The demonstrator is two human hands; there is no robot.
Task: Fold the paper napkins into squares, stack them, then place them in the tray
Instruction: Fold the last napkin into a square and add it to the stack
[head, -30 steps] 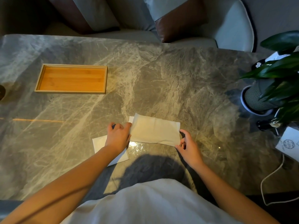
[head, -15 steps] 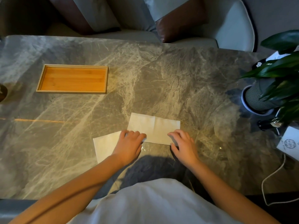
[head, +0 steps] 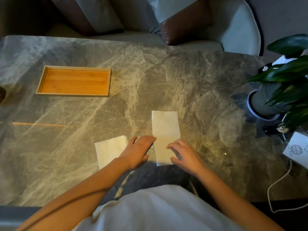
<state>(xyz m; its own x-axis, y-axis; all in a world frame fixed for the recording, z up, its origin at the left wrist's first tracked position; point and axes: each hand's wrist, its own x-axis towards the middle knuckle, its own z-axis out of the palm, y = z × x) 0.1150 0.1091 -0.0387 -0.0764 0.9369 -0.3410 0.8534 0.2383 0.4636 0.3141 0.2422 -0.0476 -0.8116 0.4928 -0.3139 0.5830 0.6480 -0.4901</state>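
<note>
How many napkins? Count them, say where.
2. A long napkin lies centre, partly under the right hand; a folded napkin lies left of it, partly behind the left hand. More may hide beneath.

We are seeing the tray (head: 73, 95) lying back left on the table (head: 183, 80). The folded napkin (head: 108, 150) is lying near us, left of the long napkin (head: 165, 124); the plant (head: 286, 90) is standing far right.

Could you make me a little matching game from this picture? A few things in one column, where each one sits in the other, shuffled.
Things:
1 tray
2 long napkin
3 folded napkin
4 potted plant

Places:
A beside the left hand, partly covered by that arm
B far left of the table
C right edge of the table
D beneath the right hand

Pairs: 1-B, 2-D, 3-A, 4-C
</note>
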